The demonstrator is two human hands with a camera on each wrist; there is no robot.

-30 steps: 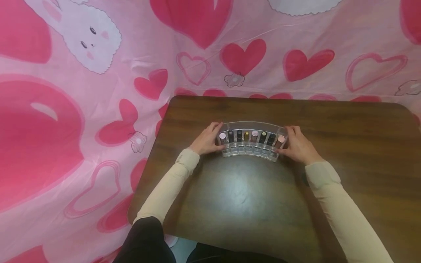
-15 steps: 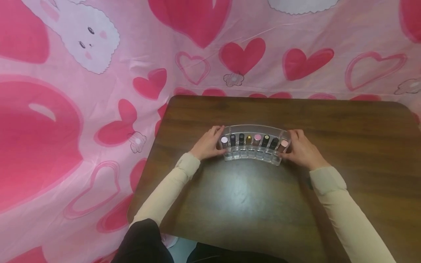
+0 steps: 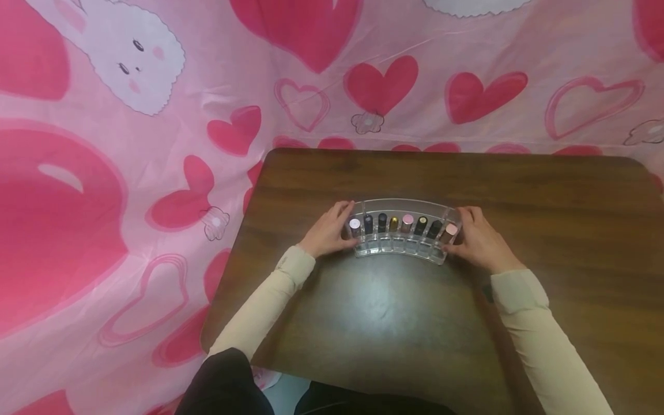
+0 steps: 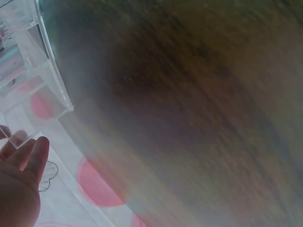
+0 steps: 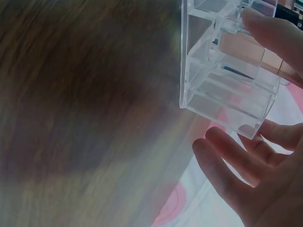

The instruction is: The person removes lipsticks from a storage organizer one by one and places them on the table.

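A clear acrylic lipstick organizer (image 3: 402, 245), curved like an arc, sits over the brown table. In its back row stand several lipsticks, among them a gold one (image 3: 393, 224), a pink-capped one (image 3: 407, 221) and a peach-topped one (image 3: 451, 231); the front row of slots holds none. My left hand (image 3: 328, 231) grips the left end, thumb in front and fingers behind. At the right end my right hand (image 3: 481, 240) holds it the same way. The right wrist view shows the thumb (image 5: 272, 33) over the organizer's side and the other fingers around its far corner.
The wooden table (image 3: 570, 230) reaches far to the right, with rounded back corners. A pink cloth (image 3: 306, 57) printed with hearts and a rabbit hangs behind it and along its left side. My legs (image 3: 223, 383) are below the front edge.
Both hands have drawn the organizer a little toward me and slightly right, mostly in the first half second. The grip at both ends stays the same.
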